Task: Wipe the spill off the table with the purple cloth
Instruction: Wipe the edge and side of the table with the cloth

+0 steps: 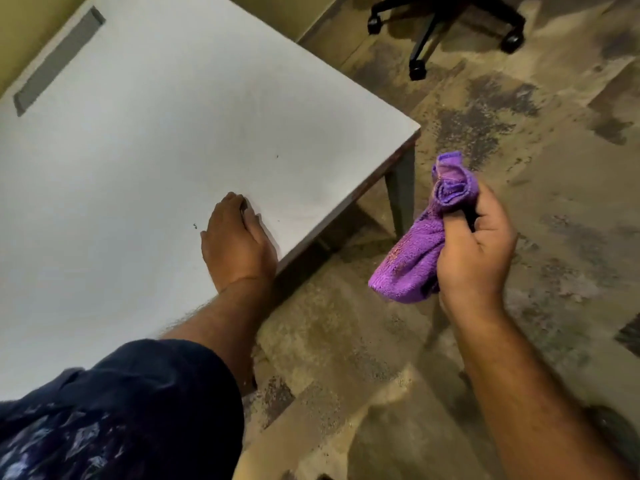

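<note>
Only the black wheeled base of a chair (446, 26) shows at the top edge; the rest is cut off. No spill is clear on the worktop (138, 133), just a few tiny dark specks on its smooth, pale, matte surface. The left hand (235, 242) lies flat, palm down, near the worktop's edge. The right hand (474, 251) grips the bunched, fluffy purple cloth (415, 251) over the mottled floor (519, 133), beside the worktop corner.
</note>
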`<state>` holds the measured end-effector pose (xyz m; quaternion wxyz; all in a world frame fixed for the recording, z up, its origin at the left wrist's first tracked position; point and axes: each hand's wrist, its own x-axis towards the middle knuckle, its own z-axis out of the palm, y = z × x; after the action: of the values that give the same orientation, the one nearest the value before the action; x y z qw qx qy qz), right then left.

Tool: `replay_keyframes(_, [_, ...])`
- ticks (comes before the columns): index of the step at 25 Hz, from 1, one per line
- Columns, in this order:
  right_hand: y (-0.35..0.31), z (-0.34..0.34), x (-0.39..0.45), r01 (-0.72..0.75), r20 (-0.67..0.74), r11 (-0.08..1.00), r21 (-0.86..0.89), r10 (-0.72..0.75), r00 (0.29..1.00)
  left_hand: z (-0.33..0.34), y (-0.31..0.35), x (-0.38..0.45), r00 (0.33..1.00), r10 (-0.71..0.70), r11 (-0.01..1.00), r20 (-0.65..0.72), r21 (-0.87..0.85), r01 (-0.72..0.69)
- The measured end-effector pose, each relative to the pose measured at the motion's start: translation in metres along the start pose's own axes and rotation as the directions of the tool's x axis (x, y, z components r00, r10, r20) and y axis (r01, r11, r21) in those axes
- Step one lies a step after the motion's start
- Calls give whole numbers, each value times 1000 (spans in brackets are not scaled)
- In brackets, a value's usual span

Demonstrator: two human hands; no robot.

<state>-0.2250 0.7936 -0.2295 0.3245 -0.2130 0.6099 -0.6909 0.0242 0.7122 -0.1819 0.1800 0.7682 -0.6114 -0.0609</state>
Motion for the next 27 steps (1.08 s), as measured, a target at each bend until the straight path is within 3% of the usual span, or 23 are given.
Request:
replay_keyframes(4, [18,0,-28,-16,-114,990,139,32,993,2,-1,-2,982,186,983,42,0,-186])
replay_keyframes(7, [46,12,-39,-45,-190,969,243,93,977,6,-1,-2,922,378,926,87,-17,-378])
replay_keyframes(10, [67,27,-42,-55,-195,945,321,123,973,8,-11,3,918,380,925,113,-67,-374])
replay_keyframes(14, [66,42,-2,33,-211,981,192,8,977,10,-17,6,914,373,925,158,-139,-354])
replay_keyframes(18, [46,53,46,119,-223,985,127,-89,971,9,-19,3,900,409,912,148,-59,-405])
replay_keyframes(24, [33,81,65,145,-111,989,-1,-144,983,11,-9,3,706,631,731,321,60,-680])
replay_keyframes(27, [37,94,53,177,-166,984,-22,-178,970,9,-12,6,700,631,745,333,-10,-667])
